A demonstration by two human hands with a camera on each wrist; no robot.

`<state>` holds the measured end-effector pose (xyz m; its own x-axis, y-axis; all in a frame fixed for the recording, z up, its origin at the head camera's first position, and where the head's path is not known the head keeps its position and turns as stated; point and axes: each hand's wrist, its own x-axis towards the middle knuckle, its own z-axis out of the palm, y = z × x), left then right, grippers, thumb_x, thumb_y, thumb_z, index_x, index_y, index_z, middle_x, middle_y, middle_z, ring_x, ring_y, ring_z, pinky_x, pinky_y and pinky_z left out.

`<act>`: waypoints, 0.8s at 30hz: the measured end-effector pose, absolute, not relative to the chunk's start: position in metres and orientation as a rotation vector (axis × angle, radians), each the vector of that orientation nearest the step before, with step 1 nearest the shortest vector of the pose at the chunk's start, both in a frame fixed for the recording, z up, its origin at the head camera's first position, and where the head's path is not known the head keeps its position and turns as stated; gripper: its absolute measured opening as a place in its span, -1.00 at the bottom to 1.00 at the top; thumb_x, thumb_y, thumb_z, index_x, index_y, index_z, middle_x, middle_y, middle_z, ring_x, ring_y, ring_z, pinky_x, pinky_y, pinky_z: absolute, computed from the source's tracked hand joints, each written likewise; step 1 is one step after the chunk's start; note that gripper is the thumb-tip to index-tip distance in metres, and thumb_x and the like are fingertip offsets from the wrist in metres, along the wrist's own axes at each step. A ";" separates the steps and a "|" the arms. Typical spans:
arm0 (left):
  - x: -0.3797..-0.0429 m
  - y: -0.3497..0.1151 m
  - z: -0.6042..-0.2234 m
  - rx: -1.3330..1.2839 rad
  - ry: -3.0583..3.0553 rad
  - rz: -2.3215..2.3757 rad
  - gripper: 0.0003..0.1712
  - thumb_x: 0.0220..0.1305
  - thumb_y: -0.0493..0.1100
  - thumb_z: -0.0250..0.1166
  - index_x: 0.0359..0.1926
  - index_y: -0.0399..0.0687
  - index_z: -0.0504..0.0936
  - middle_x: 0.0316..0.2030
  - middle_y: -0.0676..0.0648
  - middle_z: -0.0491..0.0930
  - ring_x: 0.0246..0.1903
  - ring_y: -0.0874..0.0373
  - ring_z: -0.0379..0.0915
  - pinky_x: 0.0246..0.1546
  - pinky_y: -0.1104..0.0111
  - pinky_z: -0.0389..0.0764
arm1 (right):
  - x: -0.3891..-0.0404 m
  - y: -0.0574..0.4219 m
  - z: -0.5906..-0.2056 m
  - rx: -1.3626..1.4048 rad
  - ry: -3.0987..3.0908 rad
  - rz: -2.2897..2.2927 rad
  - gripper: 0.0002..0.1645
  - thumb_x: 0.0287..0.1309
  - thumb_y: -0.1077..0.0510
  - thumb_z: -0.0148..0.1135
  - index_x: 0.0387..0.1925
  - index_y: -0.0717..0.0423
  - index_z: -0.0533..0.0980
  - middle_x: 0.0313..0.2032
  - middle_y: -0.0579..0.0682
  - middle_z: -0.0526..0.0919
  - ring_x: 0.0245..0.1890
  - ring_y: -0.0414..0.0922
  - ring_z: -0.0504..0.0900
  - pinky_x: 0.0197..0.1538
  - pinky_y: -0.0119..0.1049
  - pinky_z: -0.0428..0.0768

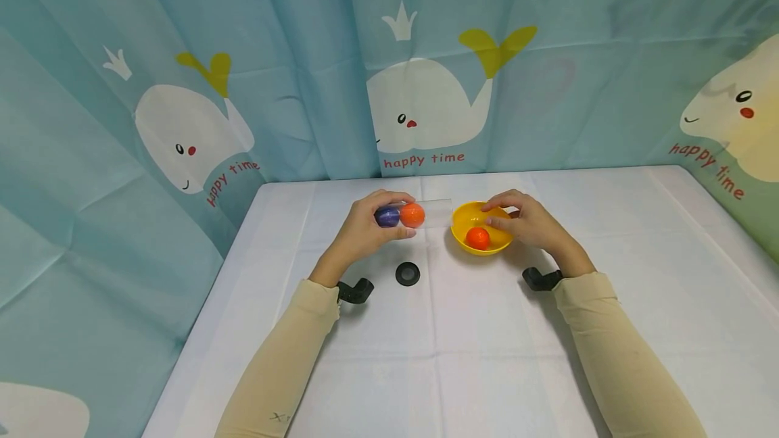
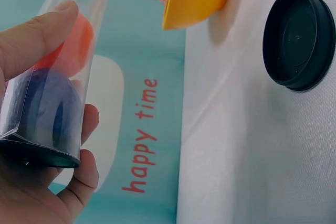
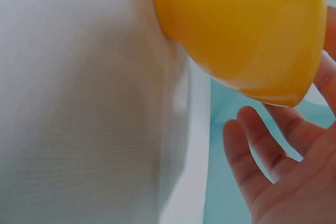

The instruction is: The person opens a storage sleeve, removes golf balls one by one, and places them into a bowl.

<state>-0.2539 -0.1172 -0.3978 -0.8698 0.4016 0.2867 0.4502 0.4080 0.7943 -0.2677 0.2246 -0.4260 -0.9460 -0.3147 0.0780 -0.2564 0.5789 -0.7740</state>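
Note:
My left hand [image 1: 363, 225] grips a clear plastic tube [image 1: 437, 213] lying nearly sideways in the head view. Inside are a dark blue ball [image 1: 387, 216] at the dark-capped end and an orange ball [image 1: 412, 215] beside it; the tube's far end points toward the bowl. My right hand [image 1: 528, 222] is at the right rim of a yellow bowl [image 1: 460, 215], thumb and index finger reaching over its inside, spread apart. Its other fingers [image 3: 247, 153] are outside, loosely bent by the bowl's wall. Another orange ball [image 1: 477, 238] sits in the bowl.
A round black lid [image 1: 408, 274] lies on the white-covered table [image 1: 426, 384], in front of the tube. Black wrist mounts [image 1: 356, 290] show under both forearms. Blue curtains [image 1: 316, 86] with printed whales hang behind and to the left.

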 end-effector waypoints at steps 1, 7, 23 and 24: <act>-0.254 -0.117 -0.398 -0.785 -2.593 -1.488 -0.44 0.04 -0.03 0.63 0.11 0.22 0.69 0.02 0.10 0.65 0.06 0.13 0.55 0.24 0.13 0.56 | -0.268 0.224 -0.425 -0.482 2.738 -1.329 -0.69 0.36 0.11 0.31 0.06 0.15 0.64 0.19 0.16 0.55 0.27 0.14 0.42 0.21 0.04 0.51; -0.254 -0.118 -0.397 -0.793 -2.587 -1.481 -0.44 0.04 -0.05 0.64 0.10 0.20 0.69 0.03 0.10 0.66 0.06 0.14 0.55 0.23 0.15 0.57 | -0.266 0.221 -0.416 -0.457 2.778 -1.374 -0.67 0.38 0.10 0.29 0.07 0.17 0.62 0.17 0.18 0.56 0.25 0.20 0.40 0.30 0.18 0.47; -0.253 -0.119 -0.390 -0.814 -2.647 -1.354 -0.45 0.04 -0.06 0.64 0.09 0.18 0.70 0.00 0.07 0.66 0.00 0.12 0.52 0.14 0.18 0.57 | -0.251 0.189 -0.395 -0.612 2.774 -1.425 -0.66 0.36 0.13 0.30 0.08 0.21 0.59 0.05 0.12 0.65 0.07 0.03 0.49 0.12 -0.12 0.48; -0.253 -0.119 -0.390 -0.817 -2.648 -1.350 -0.45 0.04 -0.07 0.64 0.09 0.18 0.70 -0.01 0.07 0.67 0.00 0.12 0.52 0.13 0.18 0.57 | -0.251 0.187 -0.394 -0.619 2.762 -1.420 -0.66 0.36 0.13 0.30 0.08 0.20 0.59 0.01 0.11 0.67 0.04 0.00 0.50 0.10 -0.15 0.49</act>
<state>-0.2527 -0.1189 -0.3901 -0.8579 0.4291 0.2827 0.4808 0.4762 0.7362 -0.2506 0.1868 -0.3943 -0.9233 -0.3296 0.1972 -0.3522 0.5218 -0.7770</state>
